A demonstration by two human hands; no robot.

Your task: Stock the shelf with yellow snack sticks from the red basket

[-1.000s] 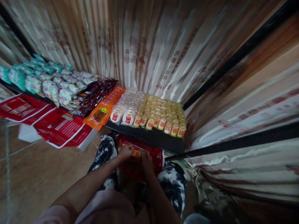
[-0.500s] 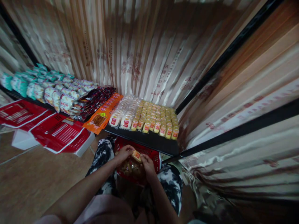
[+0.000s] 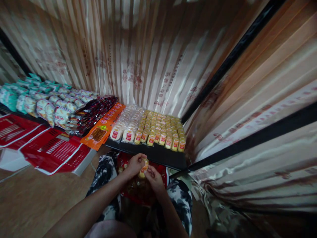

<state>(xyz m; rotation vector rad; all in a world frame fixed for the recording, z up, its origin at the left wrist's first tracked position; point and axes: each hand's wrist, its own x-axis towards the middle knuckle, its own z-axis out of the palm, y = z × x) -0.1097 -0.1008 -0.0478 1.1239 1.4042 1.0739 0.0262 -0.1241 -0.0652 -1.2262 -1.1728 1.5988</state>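
Between my two hands is a small yellow wrapped snack cake (image 3: 144,168) with an orange-red label, tilted nearly upright. My left hand (image 3: 135,164) pinches its upper left side, and my right hand (image 3: 154,178) grips its lower right edge. Below them, a red bag (image 3: 162,170) between my knees holds more wrapped pieces, blurred and dim. Just beyond my hands, similar yellow snack cakes (image 3: 162,132) stand in tight rows on a black shelf (image 3: 148,153). Left of these lie rows of round white packaged cakes (image 3: 128,134).
An orange snack packet (image 3: 100,129) lies left of the cakes. Dark shiny packets (image 3: 92,114) and white-and-teal bags (image 3: 42,99) fill the shelf's left part. Red packages (image 3: 56,148) sit below it. Black poles (image 3: 230,66) and a pleated curtain (image 3: 123,49) close in behind and at right.
The snack cake has turned from lying slanted to nearly upright between my fingers. My view has shifted slightly, so the shelf appears a little further left and lower.
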